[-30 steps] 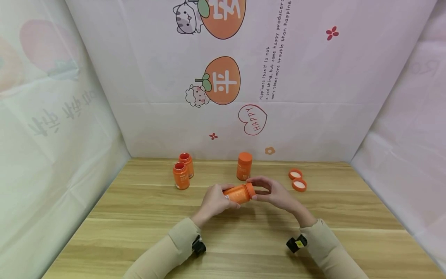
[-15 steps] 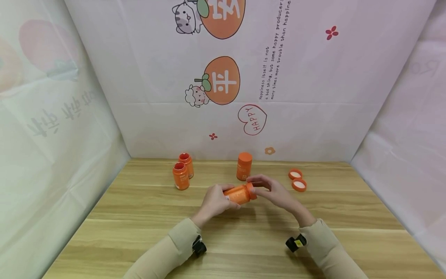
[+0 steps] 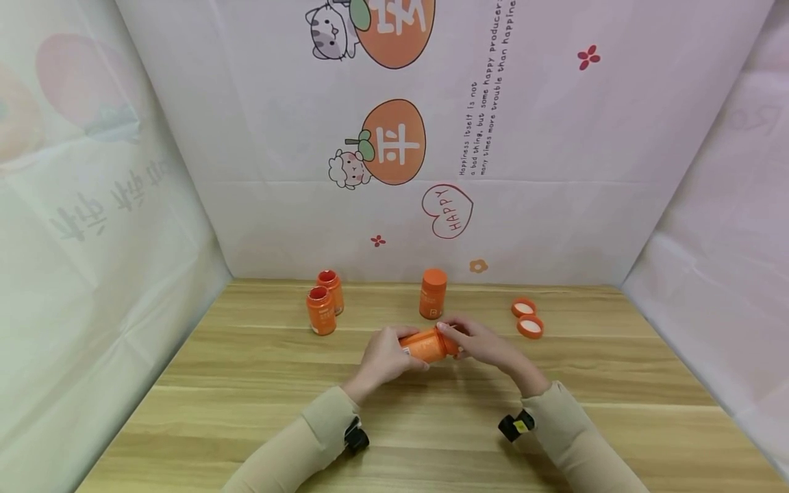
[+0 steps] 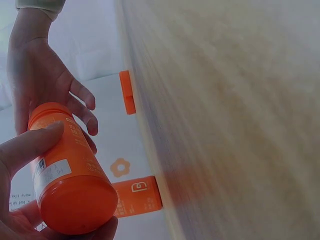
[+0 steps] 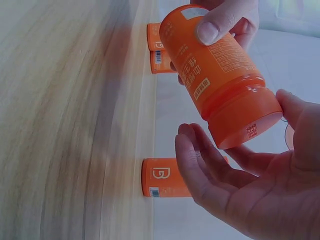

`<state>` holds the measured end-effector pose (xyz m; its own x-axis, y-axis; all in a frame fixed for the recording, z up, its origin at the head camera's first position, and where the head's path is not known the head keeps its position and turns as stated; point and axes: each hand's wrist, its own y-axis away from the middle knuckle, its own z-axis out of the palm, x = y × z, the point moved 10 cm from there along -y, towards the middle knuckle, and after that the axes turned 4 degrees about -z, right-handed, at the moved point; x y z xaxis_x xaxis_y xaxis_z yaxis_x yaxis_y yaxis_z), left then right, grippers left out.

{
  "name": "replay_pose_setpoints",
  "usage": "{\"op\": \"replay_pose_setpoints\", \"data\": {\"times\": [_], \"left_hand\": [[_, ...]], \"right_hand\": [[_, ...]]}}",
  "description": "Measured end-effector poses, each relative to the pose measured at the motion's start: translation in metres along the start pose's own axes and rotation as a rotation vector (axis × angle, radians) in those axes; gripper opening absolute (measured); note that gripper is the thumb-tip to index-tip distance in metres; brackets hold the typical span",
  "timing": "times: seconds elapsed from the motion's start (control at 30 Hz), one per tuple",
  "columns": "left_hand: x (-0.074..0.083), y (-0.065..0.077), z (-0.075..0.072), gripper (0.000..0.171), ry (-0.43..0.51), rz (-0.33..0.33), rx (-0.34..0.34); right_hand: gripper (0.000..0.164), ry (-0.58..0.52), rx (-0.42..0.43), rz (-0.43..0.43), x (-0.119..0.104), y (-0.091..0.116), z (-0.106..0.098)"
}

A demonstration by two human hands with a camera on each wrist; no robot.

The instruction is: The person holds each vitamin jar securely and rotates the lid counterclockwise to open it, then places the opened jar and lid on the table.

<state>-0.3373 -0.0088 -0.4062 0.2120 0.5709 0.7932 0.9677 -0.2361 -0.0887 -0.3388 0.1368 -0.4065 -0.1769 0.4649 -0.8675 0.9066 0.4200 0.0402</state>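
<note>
My left hand (image 3: 383, 355) grips an orange pill bottle (image 3: 424, 346) by its lower body and holds it tilted above the table, mouth end to the right. A ribbed orange cap (image 5: 245, 117) sits on that bottle. At the cap is my right hand (image 3: 483, 342), its thumb and index finger against the rim; its other fingers spread loosely in the right wrist view. Just behind stands a second capped orange bottle (image 3: 433, 298). From the left wrist view, the held bottle's base (image 4: 77, 205) faces the camera.
Two uncapped orange bottles (image 3: 321, 315) stand close together at the back left. Two loose orange caps (image 3: 530, 327) lie at the back right, white insides up. A printed cloth wall (image 3: 277, 226) rises behind the wooden table (image 3: 246, 397).
My right hand has turned about the cap, its thumb moving from the near side up over the top. The left hand and the held bottle stay almost where they were.
</note>
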Motion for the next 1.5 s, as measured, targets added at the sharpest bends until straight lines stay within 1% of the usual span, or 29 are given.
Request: {"op": "replay_pose_setpoints", "data": {"times": [0.1, 0.33, 0.57, 0.7, 1.0, 1.27, 1.5], "left_hand": [[0.0, 0.0, 0.0, 0.06, -0.005, -0.001, 0.004], [-0.001, -0.001, -0.001, 0.061, -0.02, -0.005, 0.009], [-0.001, 0.0, -0.002, 0.062, -0.007, -0.009, 0.002], [-0.001, 0.001, -0.002, 0.061, -0.01, -0.011, -0.001], [-0.002, 0.001, -0.001, 0.06, -0.002, -0.013, -0.007], [-0.002, 0.0, -0.003, 0.06, 0.009, -0.001, 0.005], [-0.001, 0.001, -0.004, 0.06, 0.006, 0.001, 0.009]], "right_hand": [[0.053, -0.012, -0.004, 0.015, 0.001, 0.0, 0.001], [0.055, -0.023, 0.021, 0.058, 0.003, 0.002, 0.0], [0.057, -0.036, 0.019, 0.05, 0.004, 0.002, 0.0], [0.054, -0.032, 0.023, 0.018, 0.003, 0.002, -0.001], [0.049, -0.045, 0.005, -0.082, -0.004, 0.004, -0.001], [0.051, -0.026, -0.02, -0.168, -0.01, 0.005, 0.0], [0.051, 0.015, -0.005, -0.223, -0.013, 0.005, -0.003]]}}
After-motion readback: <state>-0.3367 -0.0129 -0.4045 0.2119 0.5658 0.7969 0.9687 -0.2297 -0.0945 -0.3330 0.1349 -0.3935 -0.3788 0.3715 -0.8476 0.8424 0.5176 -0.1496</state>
